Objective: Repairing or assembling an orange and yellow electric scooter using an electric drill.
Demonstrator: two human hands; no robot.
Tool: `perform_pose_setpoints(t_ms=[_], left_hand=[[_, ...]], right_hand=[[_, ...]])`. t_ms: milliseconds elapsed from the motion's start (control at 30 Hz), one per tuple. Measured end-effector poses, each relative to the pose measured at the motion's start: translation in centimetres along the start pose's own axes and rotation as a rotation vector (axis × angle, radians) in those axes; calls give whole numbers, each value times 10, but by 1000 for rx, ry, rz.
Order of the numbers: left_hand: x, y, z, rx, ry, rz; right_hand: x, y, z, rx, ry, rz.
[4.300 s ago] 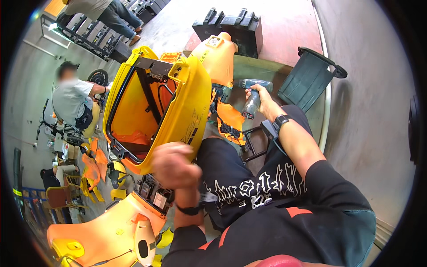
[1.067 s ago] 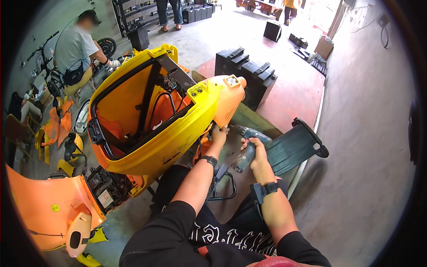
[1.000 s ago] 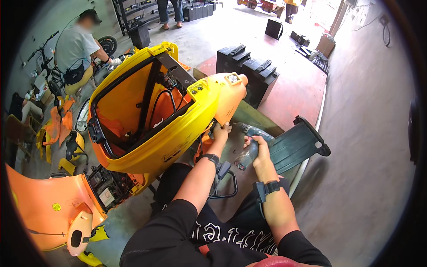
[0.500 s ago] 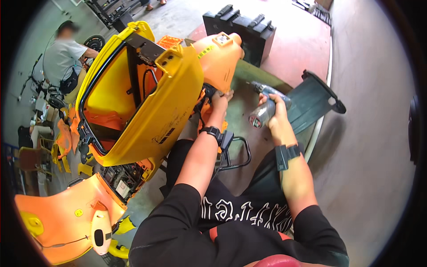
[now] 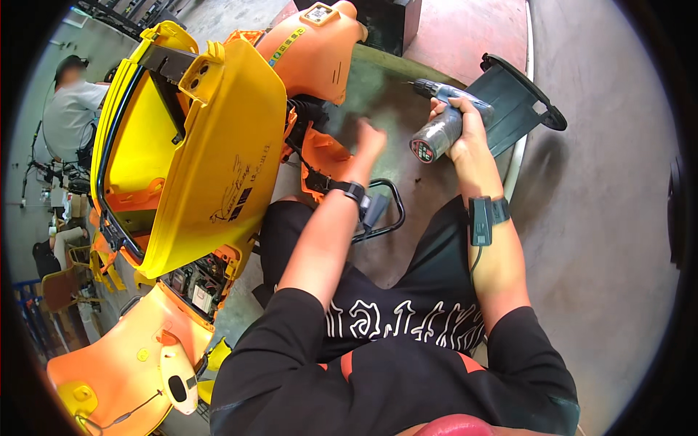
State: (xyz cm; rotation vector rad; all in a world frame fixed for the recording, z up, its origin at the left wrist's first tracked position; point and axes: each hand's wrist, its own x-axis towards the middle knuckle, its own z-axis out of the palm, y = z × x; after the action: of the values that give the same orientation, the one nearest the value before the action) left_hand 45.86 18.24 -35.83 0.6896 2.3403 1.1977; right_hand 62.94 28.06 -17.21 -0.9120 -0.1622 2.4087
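Observation:
My right hand (image 5: 469,123) is closed round the grip of a blue-grey cordless drill (image 5: 445,134), held in the air with its chuck pointing left and away from me. My left hand (image 5: 372,139) hangs over the floor, to the left of the drill and apart from it; motion smears its fingers. Beside it are an orange plastic part (image 5: 323,154) and a black tube frame (image 5: 396,200) of a partly dismantled scooter. The scooter's yellow body shell (image 5: 240,156) stands at my left, its wide opening facing up. Beyond that sits an orange fender-like cover (image 5: 316,54).
An orange panel (image 5: 109,363) with a cable lies at the lower left, below exposed electronics (image 5: 200,287). A dark bin-like panel (image 5: 509,105) lies behind the drill. A black case (image 5: 382,25) stands farther back. Another person (image 5: 69,116) sits at the far left.
My left hand has come away from the dark part under the orange cover and moved right. The drill has risen slightly in my right hand. The view has shifted, so the scooter appears farther left.

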Motion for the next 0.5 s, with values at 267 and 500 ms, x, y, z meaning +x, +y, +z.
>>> perform_pose_setpoints(t_ms=[267, 500], left_hand=[[-93, -41, 139, 567, -481, 172], [-76, -80, 158, 447, -411, 217]], right_hand=[[-43, -5, 5, 73, -98, -1], [-69, 3, 8, 55, -158, 26]])
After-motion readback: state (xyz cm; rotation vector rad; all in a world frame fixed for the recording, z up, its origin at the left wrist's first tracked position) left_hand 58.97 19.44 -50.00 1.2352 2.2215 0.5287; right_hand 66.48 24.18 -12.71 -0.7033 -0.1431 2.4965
